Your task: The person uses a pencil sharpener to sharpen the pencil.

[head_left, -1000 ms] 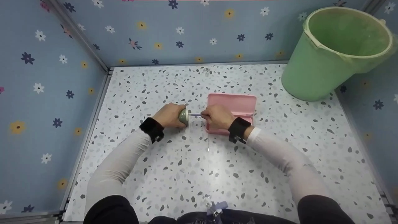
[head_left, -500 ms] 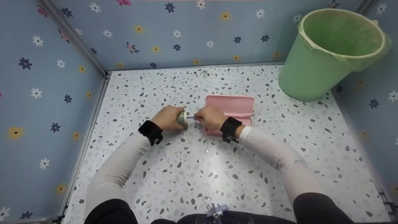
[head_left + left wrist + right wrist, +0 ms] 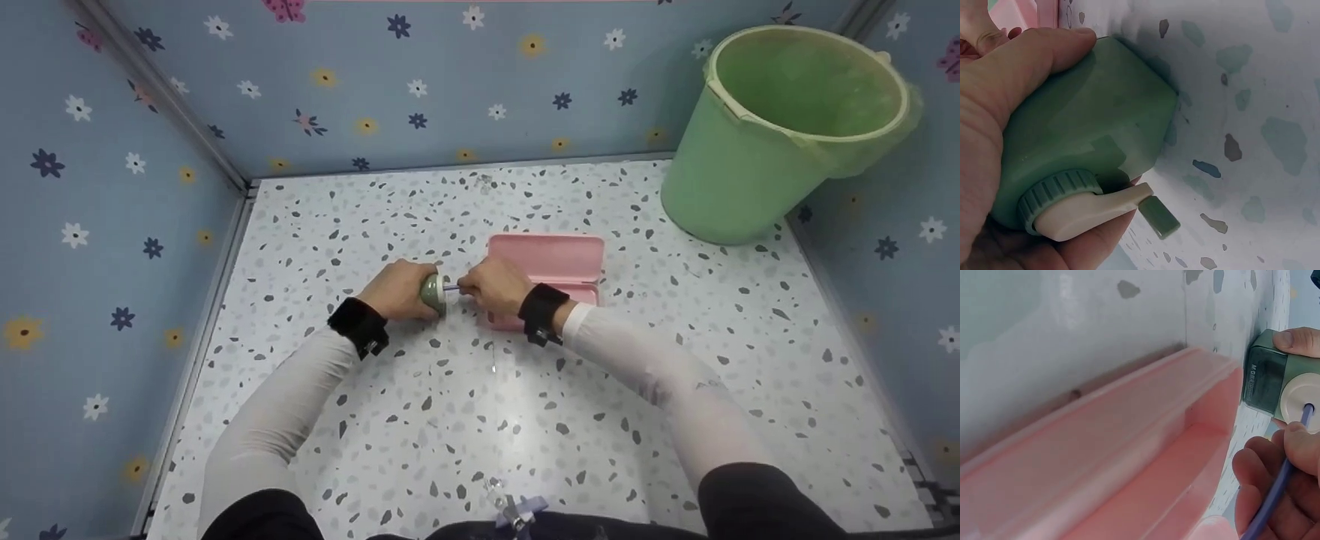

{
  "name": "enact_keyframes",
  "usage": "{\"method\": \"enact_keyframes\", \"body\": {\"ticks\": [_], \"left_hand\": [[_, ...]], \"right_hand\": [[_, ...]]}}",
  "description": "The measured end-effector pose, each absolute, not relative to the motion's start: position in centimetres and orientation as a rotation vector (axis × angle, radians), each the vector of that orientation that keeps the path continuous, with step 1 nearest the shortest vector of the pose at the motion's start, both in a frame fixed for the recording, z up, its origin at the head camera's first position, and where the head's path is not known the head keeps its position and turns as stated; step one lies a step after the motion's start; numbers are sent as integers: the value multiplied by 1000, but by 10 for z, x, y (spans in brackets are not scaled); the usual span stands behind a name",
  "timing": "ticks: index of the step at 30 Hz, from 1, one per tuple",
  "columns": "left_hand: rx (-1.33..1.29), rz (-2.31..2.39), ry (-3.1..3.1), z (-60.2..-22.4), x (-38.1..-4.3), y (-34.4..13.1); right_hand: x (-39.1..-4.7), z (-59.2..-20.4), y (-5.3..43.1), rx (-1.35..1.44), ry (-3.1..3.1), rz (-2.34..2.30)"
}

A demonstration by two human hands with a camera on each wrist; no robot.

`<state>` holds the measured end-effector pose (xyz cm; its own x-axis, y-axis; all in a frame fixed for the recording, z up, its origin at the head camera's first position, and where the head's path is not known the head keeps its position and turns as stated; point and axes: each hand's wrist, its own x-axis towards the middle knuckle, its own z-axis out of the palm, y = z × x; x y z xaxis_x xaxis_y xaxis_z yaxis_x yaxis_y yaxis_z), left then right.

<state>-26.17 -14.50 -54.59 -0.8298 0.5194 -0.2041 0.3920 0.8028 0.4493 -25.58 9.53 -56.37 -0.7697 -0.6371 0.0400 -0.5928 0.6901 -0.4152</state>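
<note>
In the head view my left hand (image 3: 397, 291) grips a green pencil sharpener (image 3: 430, 293) on its side, low over the table. Seen from the left wrist, its cream crank handle (image 3: 1081, 211) with a green knob points away from the palm, and the thumb lies along the body. A purple pencil (image 3: 1276, 492) has its end in the hole of the sharpener's round cream face (image 3: 1297, 391). My right hand (image 3: 501, 286) pinches that pencil near the hole, thumb against fingers. Under the right hand lies an open pink pencil case (image 3: 551, 255), partly hidden by it.
A tall green bin (image 3: 739, 165) stands at the back right corner of the speckled table (image 3: 420, 435). Flowered panels (image 3: 450, 75) close off the back and sides. A small clear item with a lilac ribbon (image 3: 517, 510) is at the front edge, by the body.
My right hand has moved left with the pencil, closer to the sharpener, and less of the pencil shows between the hands. My left hand keeps its grip; the whole head view has shifted slightly.
</note>
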Motion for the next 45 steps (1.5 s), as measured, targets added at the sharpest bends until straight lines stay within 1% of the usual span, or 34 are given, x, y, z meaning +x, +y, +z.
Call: {"method": "enact_keyframes", "body": {"ticks": [7,20,37,42,45], "left_hand": [[696,582,2678,-545,-260,-147],[751,513,2714,-546,-261,-146],[721,567,2723,-544,-266,-139],[724,614,2674,-547,-264,-147],[661,615,2624,-541,-263,-160]], "right_hand": [[-258,-561,88,-1016,2749,-659],[-260,-554,77,-1082,2745,-554],[-257,-546,69,-933,2766,-566],[-249,-545,63,-883,2784,-582],[-242,-543,57,-885,2791,-538]]}}
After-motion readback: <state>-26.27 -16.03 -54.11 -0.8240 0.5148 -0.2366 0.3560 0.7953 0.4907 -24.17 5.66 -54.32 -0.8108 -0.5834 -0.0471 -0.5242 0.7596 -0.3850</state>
